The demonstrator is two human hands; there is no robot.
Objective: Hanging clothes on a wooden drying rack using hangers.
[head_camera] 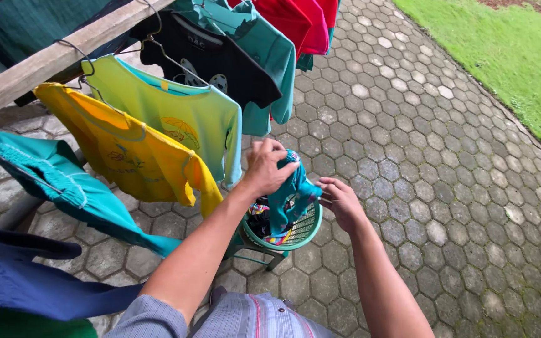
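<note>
My left hand [264,166] grips the top of a wet teal garment [290,197] and lifts it out of a green mesh laundry basket [302,233]. My right hand [340,201] touches the garment's right edge with its fingers partly curled on the cloth. The basket holds more dark and patterned clothes and stands on a small stool on the paving, just in front of me. The lower part of the garment hangs inside the basket.
A wooden rail [45,66] runs upper left with hangers holding a yellow shirt [126,153], a light green shirt [183,119], a black shirt [214,59], teal and red ones. Blue cloth [26,275] hangs at lower left. Hexagonal paving [433,156]; grass [508,50] at upper right.
</note>
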